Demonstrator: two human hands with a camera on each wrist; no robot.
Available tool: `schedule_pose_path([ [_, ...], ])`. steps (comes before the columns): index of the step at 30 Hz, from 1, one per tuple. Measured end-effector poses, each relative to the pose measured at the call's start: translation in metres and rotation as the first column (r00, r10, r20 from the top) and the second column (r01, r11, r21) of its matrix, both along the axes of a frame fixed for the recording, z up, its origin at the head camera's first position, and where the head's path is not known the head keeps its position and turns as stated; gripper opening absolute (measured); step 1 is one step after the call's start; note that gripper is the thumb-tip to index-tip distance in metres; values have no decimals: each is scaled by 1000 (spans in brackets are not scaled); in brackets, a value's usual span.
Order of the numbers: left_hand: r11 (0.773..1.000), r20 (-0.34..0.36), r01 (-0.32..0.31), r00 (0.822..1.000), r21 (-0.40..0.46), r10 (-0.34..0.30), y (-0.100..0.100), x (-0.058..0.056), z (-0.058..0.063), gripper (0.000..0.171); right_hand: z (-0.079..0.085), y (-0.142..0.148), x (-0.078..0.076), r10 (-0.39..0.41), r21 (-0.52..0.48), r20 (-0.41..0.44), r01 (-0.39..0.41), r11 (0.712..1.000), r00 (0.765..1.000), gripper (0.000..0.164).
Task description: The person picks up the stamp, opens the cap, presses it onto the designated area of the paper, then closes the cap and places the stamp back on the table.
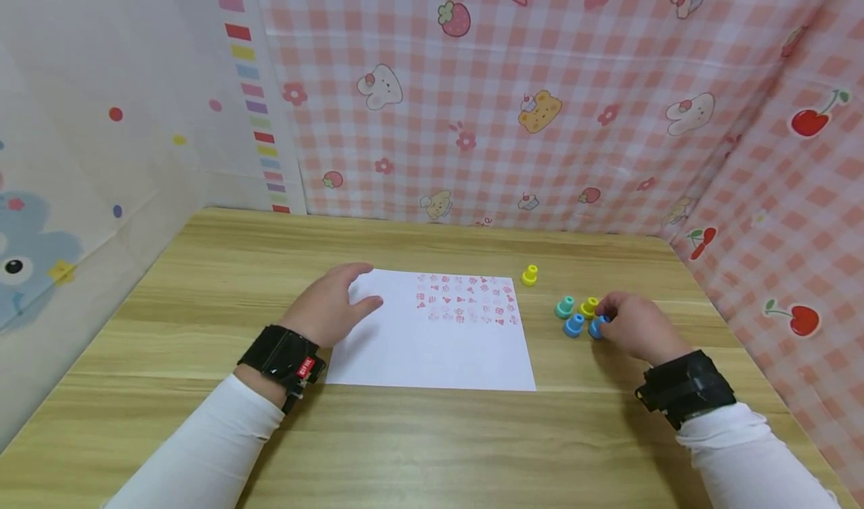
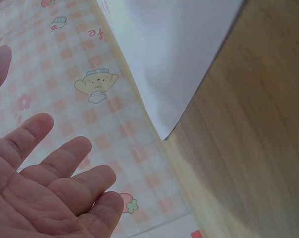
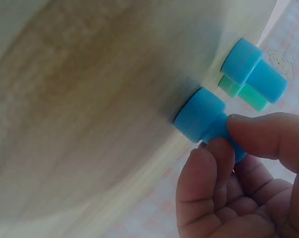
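Thumb and fingers of my right hand [image 1: 641,327] pinch the narrow top of a blue toy stamp [image 3: 200,116], whose wide base is at the tabletop. Beside it stand another blue stamp [image 1: 574,325], a teal stamp [image 1: 565,307] and a yellow stamp [image 1: 589,307]. A second yellow stamp [image 1: 529,275] stands apart, farther back. My left hand [image 1: 331,306] is over the left edge of a white sheet of paper [image 1: 432,359], fingers spread and holding nothing. Rows of small red and pink prints [image 1: 466,299] fill the sheet's upper right.
The wooden table [image 1: 432,449] meets a pink checked cloth [image 1: 418,134] along its back edge. Another checked cloth [image 1: 776,194] hangs on the right, and a white patterned cloth [image 1: 162,89] on the left. Each wrist wears a black strap [image 1: 688,385].
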State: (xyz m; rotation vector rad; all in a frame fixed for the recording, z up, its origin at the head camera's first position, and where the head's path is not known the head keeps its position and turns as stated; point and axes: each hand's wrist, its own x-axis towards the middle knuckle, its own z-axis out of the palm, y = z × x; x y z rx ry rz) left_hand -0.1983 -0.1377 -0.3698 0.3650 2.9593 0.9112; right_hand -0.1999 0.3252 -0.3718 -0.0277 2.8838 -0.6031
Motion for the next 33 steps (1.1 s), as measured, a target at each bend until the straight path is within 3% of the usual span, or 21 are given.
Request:
schedule_pose_path([
  [6,1000,-14,10,1000,-11,-10,0,0,1,61,4,0,0,24,24,0,-24,999,1000,30],
  [11,1000,-16,12,1000,-12,-13,1,0,4,62,29,-1,2,48,71,-22,-47,996,999,45],
  [15,1000,-11,8,1000,-14,-8,1,0,5,62,49,-13,-3,95,118,-56,-88,989,994,40],
  [18,1000,-10,5,1000,-15,-5,0,0,6,62,56,-26,-12,115,147,-70,-104,984,991,37],
  [25,1000,-17,3,1000,-11,-3,1,1,5,62,56,-52,-44,141,171,-92,-124,977,986,32],
  [33,1000,-22,3,1000,-24,-3,1,1,0,61,40,-73,-76,236,222,-140,-202,954,962,31],
])
